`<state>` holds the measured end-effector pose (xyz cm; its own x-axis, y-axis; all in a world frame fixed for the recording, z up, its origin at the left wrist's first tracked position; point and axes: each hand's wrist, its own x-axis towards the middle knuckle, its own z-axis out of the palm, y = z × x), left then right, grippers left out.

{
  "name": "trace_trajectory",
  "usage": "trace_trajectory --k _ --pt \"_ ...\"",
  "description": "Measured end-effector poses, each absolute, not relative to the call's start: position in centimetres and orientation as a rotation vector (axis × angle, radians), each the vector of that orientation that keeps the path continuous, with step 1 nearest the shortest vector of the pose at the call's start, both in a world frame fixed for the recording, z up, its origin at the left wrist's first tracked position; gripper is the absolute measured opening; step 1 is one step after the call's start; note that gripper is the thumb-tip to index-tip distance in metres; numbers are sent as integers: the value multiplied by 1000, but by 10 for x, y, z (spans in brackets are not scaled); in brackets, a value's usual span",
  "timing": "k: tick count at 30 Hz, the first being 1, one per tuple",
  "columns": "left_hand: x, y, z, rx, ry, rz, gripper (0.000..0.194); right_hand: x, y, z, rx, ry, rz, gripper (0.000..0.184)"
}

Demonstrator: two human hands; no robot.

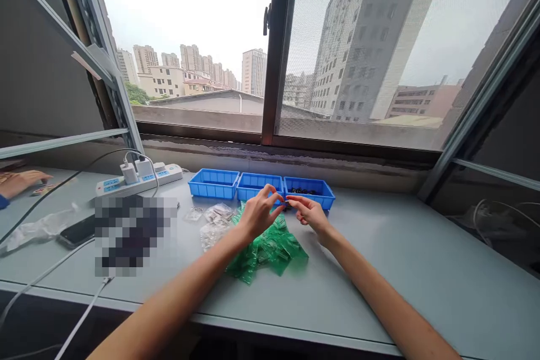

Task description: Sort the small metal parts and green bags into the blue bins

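Both hands meet in front of the blue bins, fingertips pinched around a tiny dark part (286,202) too small to name. My left hand (262,211) is closed in a pinch on its left side, and my right hand (311,214) pinches from the right. Just behind them stands the right blue bin (324,198), with several small dark pieces inside. Part of the middle blue bin (253,181) is hidden by my left hand. Green plastic bags (270,250) lie crumpled below the hands, and clear plastic bags (217,222) lie to their left.
The left blue bin (213,190) stands beside a white power strip (141,180) with plugs and cables. A dark phone (78,232) lies near a blurred-out patch. At the far left rests another person's hand (25,181). Metal frame posts (120,95) flank the window.
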<state>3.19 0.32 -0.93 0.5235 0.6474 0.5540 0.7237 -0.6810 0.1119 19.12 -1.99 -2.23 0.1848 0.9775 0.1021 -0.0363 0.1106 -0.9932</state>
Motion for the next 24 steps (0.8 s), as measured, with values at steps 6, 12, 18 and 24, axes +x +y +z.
trace_trajectory --k 6,12,18,24 --pt "30 5 -9 -2658 -1208 -829 10 209 -12 -28 -1208 -1006 916 41" --pt "26 10 -10 -2685 -1270 -815 9 221 -8 -32 -1225 -960 783 44" --pt "22 14 -7 -2663 -1295 -846 15 221 -8 -31 -1228 -1008 660 41" --pt "23 13 -8 -2663 -1301 -817 8 214 -12 -28 -1237 -997 549 44"
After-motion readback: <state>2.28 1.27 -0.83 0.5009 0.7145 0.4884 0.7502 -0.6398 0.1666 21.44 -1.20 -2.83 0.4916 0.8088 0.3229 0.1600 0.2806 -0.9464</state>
